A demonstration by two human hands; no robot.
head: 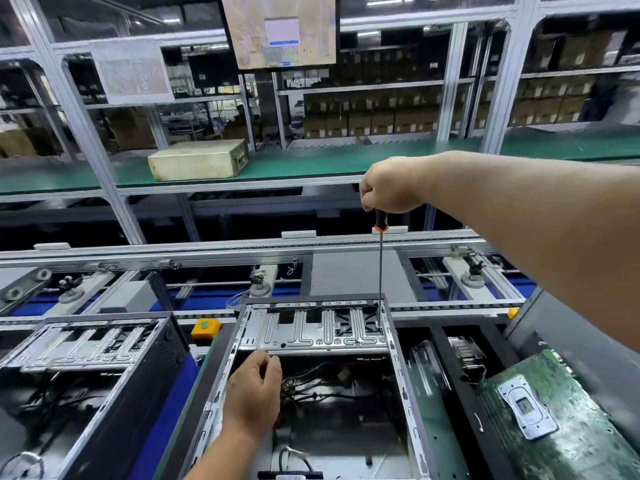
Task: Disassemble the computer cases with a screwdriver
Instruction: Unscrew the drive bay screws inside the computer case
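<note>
An open computer case (221, 368) lies in front of me with loose cables inside. A silver drive-bay bracket (311, 332) spans its far end. My right hand (388, 187) grips the black and orange handle of a long screwdriver (380, 271). The shaft stands upright, and its tip sits at the bracket's far right corner. My left hand (254, 393) rests at the bracket's near edge with the fingers curled; whether it holds anything is unclear.
A second open case (90, 344) lies to the left. To the right a green motherboard (554, 420) lies on a black panel. A conveyor frame (242, 252) runs behind the cases. Above it are a green shelf with a beige box (199, 160) and a monitor (280, 29).
</note>
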